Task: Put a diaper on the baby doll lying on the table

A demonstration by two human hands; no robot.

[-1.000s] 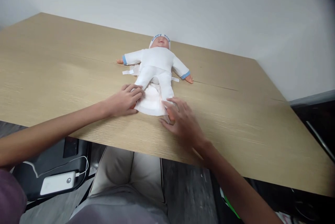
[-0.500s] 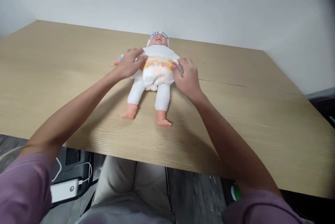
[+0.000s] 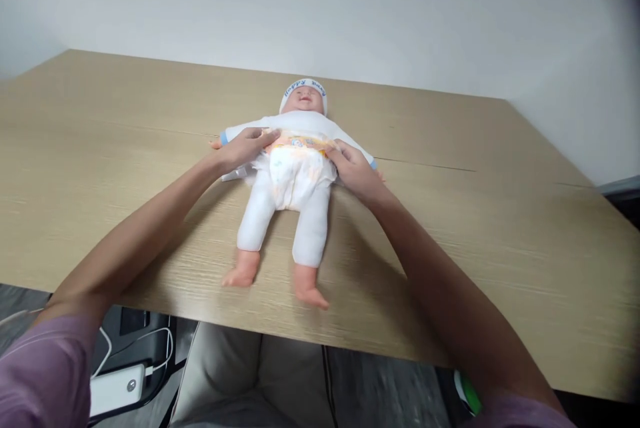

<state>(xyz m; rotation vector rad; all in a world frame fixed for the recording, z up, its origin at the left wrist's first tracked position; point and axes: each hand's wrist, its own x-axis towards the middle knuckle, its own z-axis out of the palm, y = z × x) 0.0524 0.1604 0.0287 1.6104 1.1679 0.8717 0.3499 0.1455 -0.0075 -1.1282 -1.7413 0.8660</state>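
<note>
A baby doll in white clothes and a white cap lies on its back on the wooden table, feet toward me. A white diaper with an orange printed band is folded up over its belly. My left hand presses on the diaper's left side at the doll's waist, fingers laid flat. My right hand holds the diaper's right side, fingers curled on its edge. The diaper's side tabs are hidden under my hands.
The table's near edge runs just below the doll's feet. Under the table sit a white power bank with a cable on a black case, my grey trousers, and a green object at the right.
A second ago the diaper lay flat between the doll's legs; both hands folded it up over the belly. Since half a second ago the doll has slid nearer to me, hands staying at its waist.
</note>
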